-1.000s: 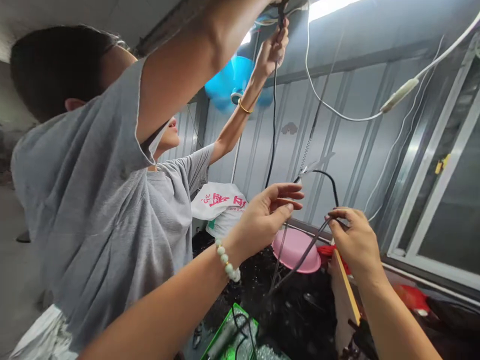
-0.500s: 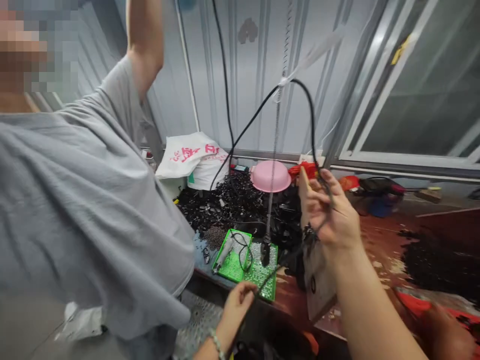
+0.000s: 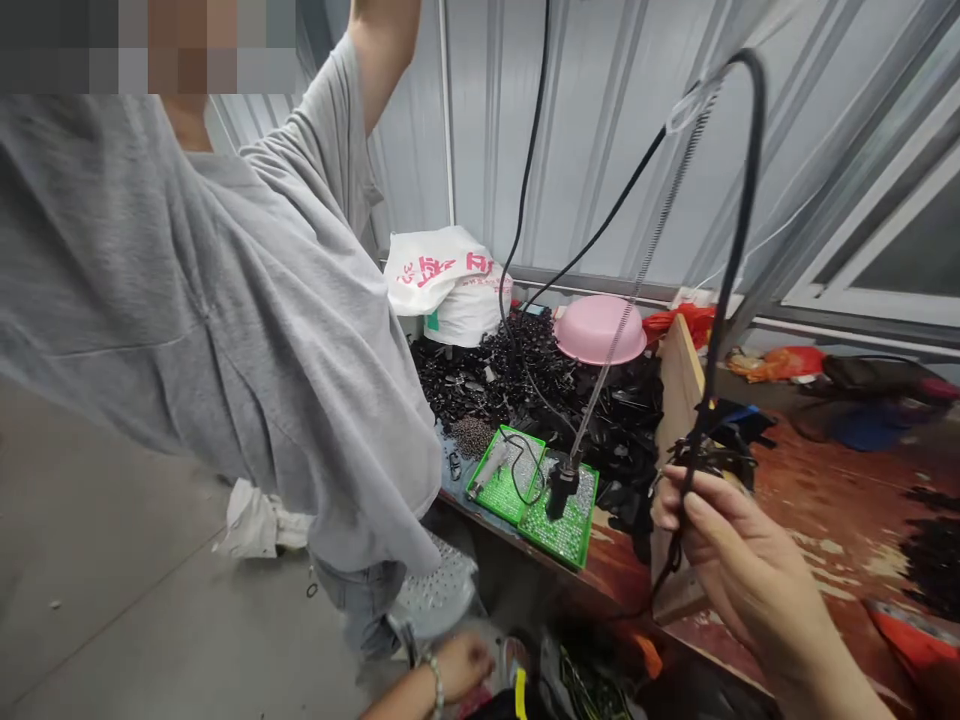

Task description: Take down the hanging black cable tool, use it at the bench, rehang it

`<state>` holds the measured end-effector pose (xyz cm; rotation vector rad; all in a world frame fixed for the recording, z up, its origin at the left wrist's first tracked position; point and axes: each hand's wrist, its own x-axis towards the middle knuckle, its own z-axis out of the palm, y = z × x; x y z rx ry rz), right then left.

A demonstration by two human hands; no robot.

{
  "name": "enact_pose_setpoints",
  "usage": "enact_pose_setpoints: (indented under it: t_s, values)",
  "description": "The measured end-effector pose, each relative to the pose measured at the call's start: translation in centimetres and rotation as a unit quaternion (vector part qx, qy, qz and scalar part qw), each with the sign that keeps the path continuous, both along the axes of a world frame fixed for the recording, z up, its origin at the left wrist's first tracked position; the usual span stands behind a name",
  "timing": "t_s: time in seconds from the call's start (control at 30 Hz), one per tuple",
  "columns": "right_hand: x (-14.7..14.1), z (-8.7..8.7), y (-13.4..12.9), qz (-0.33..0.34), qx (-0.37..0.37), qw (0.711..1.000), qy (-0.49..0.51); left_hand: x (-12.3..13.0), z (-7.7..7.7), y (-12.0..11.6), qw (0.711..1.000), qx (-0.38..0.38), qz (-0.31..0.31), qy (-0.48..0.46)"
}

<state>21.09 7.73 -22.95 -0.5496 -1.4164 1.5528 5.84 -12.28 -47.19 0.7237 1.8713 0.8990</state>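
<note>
The right hand [image 3: 720,540] is raised at the near edge of the table [image 3: 810,500]. Its fingers [image 3: 701,510] are closed around a black cable [image 3: 739,230]. From the grip the cable rises past a wooden board [image 3: 679,380], arches over at the top of the view, and descends toward the back of the table. A white tie [image 3: 694,100] binds the arch of the cable to a thin coiled spring [image 3: 645,260]. The spring runs down at a slant to a small black tool [image 3: 561,490], which hangs upright just above two green trays [image 3: 577,530] at the table's front edge.

The left hand [image 3: 457,665] is low, below the table edge, with a bead bracelet [image 3: 435,680] at the wrist. Its fingers are curled, but whether they hold anything cannot be told.

Behind the trays lies a heap of small black parts [image 3: 487,370]. A pink bowl [image 3: 596,325] sits upside down at the back, beside a white bag [image 3: 450,280] with red print. A second black cable [image 3: 529,160] hangs from above in front of the ribbed metal wall.

A co-worker in a grey T-shirt [image 3: 225,320] stands on the left, just beside the table, with one arm raised out of view.
</note>
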Motion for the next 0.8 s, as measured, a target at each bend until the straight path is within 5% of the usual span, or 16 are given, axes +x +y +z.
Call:
enact_pose_setpoints:
  t_s: [0.07,0.2,0.37,0.47,0.6,0.8]
  values:
    - [-0.1,-1.6,1.1,-0.036,0.015,0.999,-0.029,-1.3,2.6,3.3,0.99,0.109,0.063,0.07]
    - [0.3,-3.3,3.8,-0.111,0.066,0.984,-0.125,-4.8,8.1,12.4,0.96,0.2,0.125,0.15]
    - [1.7,-4.4,5.9,-0.124,0.115,0.96,-0.221,-8.0,11.7,20.2,0.973,0.203,-0.013,0.111]
    - [2.6,-5.9,6.8,-0.133,0.114,0.952,-0.252,-8.1,11.8,21.5,0.979,0.179,-0.054,0.081]
    - [2.9,-8.0,8.4,-0.226,0.149,0.915,-0.301,-6.5,11.8,20.5,0.977,0.199,-0.025,0.077]
    - [1.1,-8.2,10.2,-0.255,0.179,0.89,-0.332,-2.3,14.6,18.8,0.924,0.285,0.102,-0.234]
